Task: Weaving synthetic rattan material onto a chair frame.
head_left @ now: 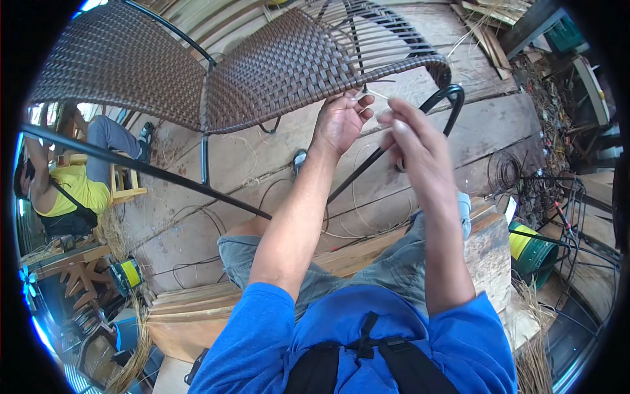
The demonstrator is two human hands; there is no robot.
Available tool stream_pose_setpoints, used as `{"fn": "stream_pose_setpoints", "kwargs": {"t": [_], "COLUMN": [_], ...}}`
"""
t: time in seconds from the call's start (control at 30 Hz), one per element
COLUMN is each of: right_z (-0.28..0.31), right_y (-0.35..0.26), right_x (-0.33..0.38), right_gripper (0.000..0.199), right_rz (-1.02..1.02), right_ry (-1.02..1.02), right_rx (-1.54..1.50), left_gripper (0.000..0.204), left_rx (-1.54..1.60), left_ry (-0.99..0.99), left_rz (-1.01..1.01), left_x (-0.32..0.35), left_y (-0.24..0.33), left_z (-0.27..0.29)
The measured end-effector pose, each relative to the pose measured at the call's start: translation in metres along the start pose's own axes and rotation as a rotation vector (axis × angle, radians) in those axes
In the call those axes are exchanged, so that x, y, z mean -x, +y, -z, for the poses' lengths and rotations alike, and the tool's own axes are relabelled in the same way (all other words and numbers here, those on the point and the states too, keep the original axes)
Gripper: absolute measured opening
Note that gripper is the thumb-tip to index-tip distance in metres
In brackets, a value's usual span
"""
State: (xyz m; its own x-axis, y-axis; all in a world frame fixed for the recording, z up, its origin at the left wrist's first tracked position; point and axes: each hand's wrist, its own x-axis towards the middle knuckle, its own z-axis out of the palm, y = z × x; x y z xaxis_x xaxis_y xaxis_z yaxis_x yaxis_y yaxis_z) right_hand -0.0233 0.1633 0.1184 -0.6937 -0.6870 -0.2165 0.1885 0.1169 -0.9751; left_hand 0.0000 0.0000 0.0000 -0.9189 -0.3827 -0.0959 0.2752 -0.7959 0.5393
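A brown woven chair (282, 56) on a black metal frame lies in front of me, its weave ending in bare parallel strands toward the right. My left hand (341, 123) is palm up at the near edge of the weave, fingers curled; what they pinch is partly hidden by the edge. From that spot a thin pale strand (377, 94) runs to the fingertips of my right hand (420, 141), which is closed and somewhat blurred by motion. A short dark strand end sticks out just above. Below the hands, a black tube leg (357, 174) slants across.
A person in a yellow top (82, 187) works at the far left beside a small wooden stool (125, 187). Loose strands lie on the plank floor (485, 141). Wooden boards (190, 308) are beneath me. A green and yellow bucket (531, 253) and wire coils stand at right.
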Motion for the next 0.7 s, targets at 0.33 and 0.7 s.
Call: {"fn": "stream_pose_setpoints", "kwargs": {"t": [0.33, 0.7], "right_z": [-0.035, -0.035], "right_y": [0.029, 0.043], "right_x": [-0.107, -0.123], "right_gripper": [0.017, 0.024], "right_rz": [0.169, 0.285], "right_ry": [0.319, 0.305], "right_rx": [-0.097, 0.097], "left_gripper": [0.016, 0.019], "left_rx": [-0.065, -0.107], "left_ry": [0.184, 0.183], "left_rz": [-0.027, 0.008], "left_x": [0.012, 0.003], "left_y": [0.011, 0.012], "left_z": [-0.038, -0.027]}}
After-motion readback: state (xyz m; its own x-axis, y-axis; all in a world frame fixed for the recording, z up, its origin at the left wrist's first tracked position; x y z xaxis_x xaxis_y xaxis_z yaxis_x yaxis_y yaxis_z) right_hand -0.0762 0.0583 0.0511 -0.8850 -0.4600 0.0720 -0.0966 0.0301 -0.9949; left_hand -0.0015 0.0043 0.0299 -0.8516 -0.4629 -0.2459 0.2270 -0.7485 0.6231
